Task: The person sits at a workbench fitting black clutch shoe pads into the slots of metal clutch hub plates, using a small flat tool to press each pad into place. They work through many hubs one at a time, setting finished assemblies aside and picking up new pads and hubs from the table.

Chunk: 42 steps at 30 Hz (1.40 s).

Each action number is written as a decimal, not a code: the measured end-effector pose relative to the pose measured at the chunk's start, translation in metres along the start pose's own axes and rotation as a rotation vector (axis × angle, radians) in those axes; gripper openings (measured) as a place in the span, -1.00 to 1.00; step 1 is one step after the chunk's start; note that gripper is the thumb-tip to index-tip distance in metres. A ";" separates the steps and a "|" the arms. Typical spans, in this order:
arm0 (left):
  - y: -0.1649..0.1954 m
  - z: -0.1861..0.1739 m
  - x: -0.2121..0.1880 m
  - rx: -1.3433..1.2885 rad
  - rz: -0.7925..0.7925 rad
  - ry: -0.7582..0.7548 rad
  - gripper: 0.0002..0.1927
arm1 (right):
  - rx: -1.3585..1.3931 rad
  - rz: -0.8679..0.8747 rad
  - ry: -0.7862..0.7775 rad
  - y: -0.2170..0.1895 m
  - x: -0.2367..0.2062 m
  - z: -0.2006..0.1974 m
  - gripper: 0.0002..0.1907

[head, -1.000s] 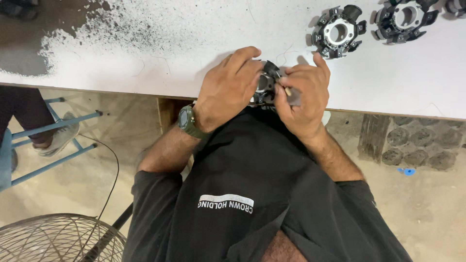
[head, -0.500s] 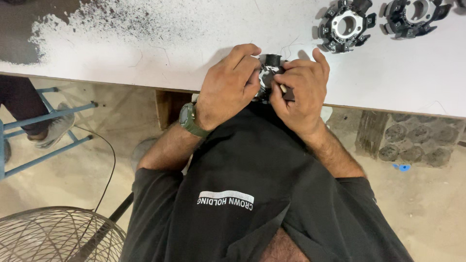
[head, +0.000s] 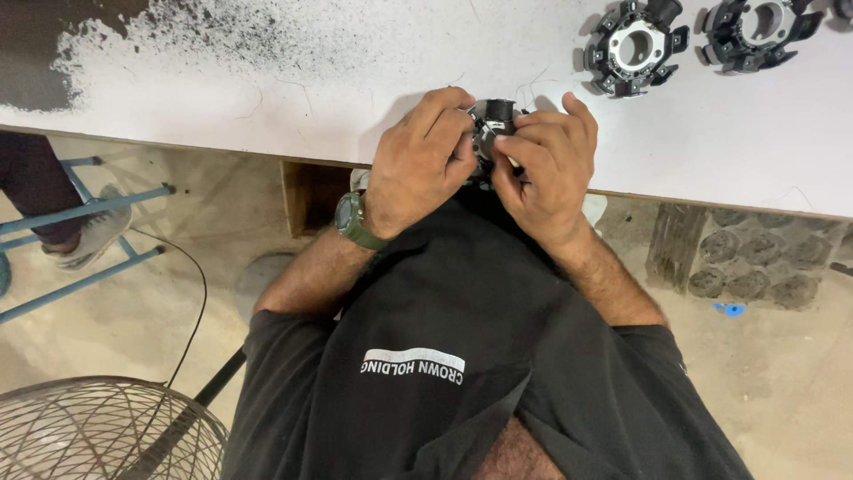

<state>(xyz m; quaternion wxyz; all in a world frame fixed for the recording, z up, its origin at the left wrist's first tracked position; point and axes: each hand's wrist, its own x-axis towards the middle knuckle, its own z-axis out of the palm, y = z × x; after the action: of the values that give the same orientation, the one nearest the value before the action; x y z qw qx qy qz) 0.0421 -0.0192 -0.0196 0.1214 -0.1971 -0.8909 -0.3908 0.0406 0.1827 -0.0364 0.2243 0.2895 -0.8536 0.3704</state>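
Nearest to my camera, at 6 o'clock, I see the person's black shirt (head: 462,356) with a white printed patch on the chest, filling the lower middle of the view. Down at 8 o'clock sits a round wire fan guard (head: 98,431) on the floor, a thin dark cable running up from it.

Moving outward, both forearms rise toward 12 o'clock. The left wrist wears a green watch (head: 352,220). The left hand (head: 418,164) is curled, fingers clenched over the left side of a small black part (head: 491,120). The right hand (head: 551,160) grips the same part from the right, thumb and forefinger pinched against its edge. The part is held between the two hands at the near edge of the white table (head: 267,98), just above its surface; most of it is hidden by the fingers, so I cannot tell its full shape. A few thin strands stick up from it.

At 9 o'clock I note a blue metal frame (head: 80,231) on the floor, with another person's shoe (head: 93,236) resting by it.

Farther out, the table top shows dark worn speckling toward 11 o'clock. At 1 o'clock lie two black ring-shaped parts with toothed rims, well apart from the hands: one (head: 635,46) closer in, the other (head: 755,34) beside it toward the edge of view.
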 end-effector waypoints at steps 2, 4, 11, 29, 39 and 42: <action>-0.001 0.002 -0.002 -0.004 -0.003 0.005 -0.82 | -0.028 -0.006 0.003 0.000 0.001 0.000 -0.63; 0.000 0.004 -0.004 -0.012 -0.016 0.003 -0.82 | -0.038 -0.004 0.000 -0.002 0.002 0.001 -0.63; 0.007 -0.010 0.007 0.220 0.112 0.252 -0.53 | 0.114 0.072 0.173 0.002 -0.009 -0.018 -0.71; 0.058 0.088 0.135 0.169 0.369 -0.167 -0.04 | -0.220 0.449 0.451 0.085 -0.082 -0.108 -0.81; 0.062 0.114 0.140 0.082 0.347 -0.237 -0.01 | -0.131 0.403 0.621 0.092 -0.100 -0.110 -0.81; 0.073 0.135 0.162 0.030 0.431 -0.159 0.03 | -0.093 0.394 0.693 0.093 -0.103 -0.105 -0.82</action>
<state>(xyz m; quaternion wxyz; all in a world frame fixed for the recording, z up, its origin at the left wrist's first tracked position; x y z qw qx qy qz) -0.0788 0.1674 -0.0021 0.1343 -0.4114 -0.8407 -0.3256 0.0721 0.3483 -0.0788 0.4364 -0.0326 -0.7826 0.4428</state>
